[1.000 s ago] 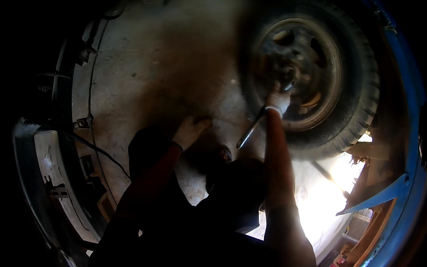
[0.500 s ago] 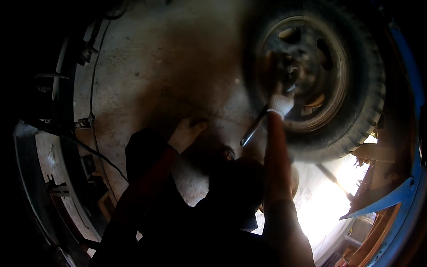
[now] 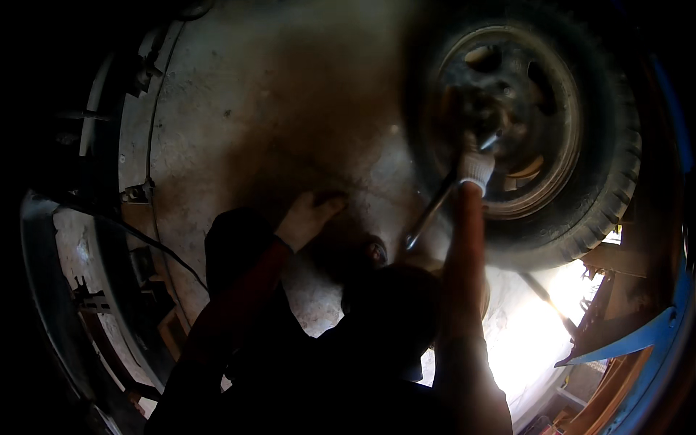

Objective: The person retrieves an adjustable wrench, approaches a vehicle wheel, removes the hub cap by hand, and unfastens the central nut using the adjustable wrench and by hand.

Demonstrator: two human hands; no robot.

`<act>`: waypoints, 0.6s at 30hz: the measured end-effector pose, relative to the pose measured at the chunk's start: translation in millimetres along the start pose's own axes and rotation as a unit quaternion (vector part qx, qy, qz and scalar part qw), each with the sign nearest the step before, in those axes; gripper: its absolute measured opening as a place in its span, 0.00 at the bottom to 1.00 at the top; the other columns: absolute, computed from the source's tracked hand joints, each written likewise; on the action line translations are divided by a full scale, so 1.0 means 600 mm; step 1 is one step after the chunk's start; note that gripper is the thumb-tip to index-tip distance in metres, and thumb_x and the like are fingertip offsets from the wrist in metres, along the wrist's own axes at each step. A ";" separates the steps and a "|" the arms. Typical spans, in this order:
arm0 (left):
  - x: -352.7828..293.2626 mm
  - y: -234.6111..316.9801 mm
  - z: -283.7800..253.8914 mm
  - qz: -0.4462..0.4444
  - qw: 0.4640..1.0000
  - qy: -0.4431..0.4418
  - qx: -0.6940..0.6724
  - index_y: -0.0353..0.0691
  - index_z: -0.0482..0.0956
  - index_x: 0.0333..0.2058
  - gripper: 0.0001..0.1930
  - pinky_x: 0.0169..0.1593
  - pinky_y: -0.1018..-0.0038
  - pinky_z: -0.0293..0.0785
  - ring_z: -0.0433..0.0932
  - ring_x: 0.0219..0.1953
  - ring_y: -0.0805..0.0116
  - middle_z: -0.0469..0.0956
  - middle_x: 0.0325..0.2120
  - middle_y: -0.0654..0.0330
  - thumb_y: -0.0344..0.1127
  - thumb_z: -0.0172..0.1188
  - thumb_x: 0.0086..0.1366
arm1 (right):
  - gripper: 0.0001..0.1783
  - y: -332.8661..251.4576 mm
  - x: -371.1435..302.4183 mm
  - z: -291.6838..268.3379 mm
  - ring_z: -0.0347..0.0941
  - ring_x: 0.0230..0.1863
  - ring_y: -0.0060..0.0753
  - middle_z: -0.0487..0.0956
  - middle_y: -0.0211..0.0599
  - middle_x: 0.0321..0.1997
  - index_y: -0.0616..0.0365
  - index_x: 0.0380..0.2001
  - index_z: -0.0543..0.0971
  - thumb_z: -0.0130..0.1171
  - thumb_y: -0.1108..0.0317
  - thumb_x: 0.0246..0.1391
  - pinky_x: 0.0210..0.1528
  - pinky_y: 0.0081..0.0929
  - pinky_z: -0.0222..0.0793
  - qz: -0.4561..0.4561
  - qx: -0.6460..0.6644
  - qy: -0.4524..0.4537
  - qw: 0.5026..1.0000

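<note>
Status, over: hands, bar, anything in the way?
Right hand gripping metal bar at wheel. Left hand by left knee, seemingly empty. Nothing visibly blocking the bar; view dim.

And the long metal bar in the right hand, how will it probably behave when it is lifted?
The bar is likely stiff, since it runs straight on both sides of the right hand. It is probably rather heavy for its size, as its shine suggests metal. Looking smooth, it may slip.

Black tyre far right, grey-brown rim, silvery bar, white glove on the right hand, mottled grey and brown floor, blue frame near right, orange-brown board.
</note>
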State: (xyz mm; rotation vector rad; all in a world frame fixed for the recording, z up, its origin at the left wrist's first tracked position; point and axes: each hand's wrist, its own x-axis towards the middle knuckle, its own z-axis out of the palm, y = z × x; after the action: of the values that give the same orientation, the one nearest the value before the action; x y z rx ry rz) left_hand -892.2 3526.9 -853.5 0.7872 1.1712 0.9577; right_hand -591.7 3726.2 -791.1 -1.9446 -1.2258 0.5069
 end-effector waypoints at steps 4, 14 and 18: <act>0.005 0.021 0.020 -0.002 1.000 -0.015 -0.011 0.35 0.81 0.50 0.19 0.56 0.71 0.72 0.80 0.48 0.68 0.83 0.46 0.54 0.43 0.61 0.69 | 0.18 -0.032 -0.039 -0.036 0.69 0.25 0.24 0.77 0.33 0.27 0.68 0.41 0.80 0.64 0.62 0.57 0.29 0.28 0.66 0.051 0.097 -0.062 0.992; -0.002 0.051 0.033 -0.008 0.997 -0.007 0.079 0.33 0.80 0.51 0.21 0.54 0.72 0.73 0.80 0.47 0.67 0.83 0.45 0.54 0.44 0.60 0.68 | 0.15 0.012 -0.227 -0.098 0.63 0.15 0.18 0.71 0.23 0.18 0.54 0.30 0.76 0.63 0.55 0.62 0.15 0.22 0.57 0.244 0.174 -0.138 0.944; 0.008 0.032 0.038 0.014 0.995 -0.037 0.091 0.31 0.78 0.54 0.24 0.53 0.72 0.74 0.80 0.46 0.68 0.82 0.46 0.55 0.46 0.61 0.68 | 0.18 0.078 -0.180 -0.087 0.59 0.14 0.19 0.68 0.23 0.17 0.52 0.28 0.74 0.61 0.51 0.62 0.14 0.25 0.54 0.166 0.145 -0.133 0.966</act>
State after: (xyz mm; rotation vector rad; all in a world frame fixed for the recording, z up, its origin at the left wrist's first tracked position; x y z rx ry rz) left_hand -873.2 3538.6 -833.2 0.9786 1.1963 0.8464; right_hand -579.0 3598.5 -801.8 -1.8727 -0.9174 1.0877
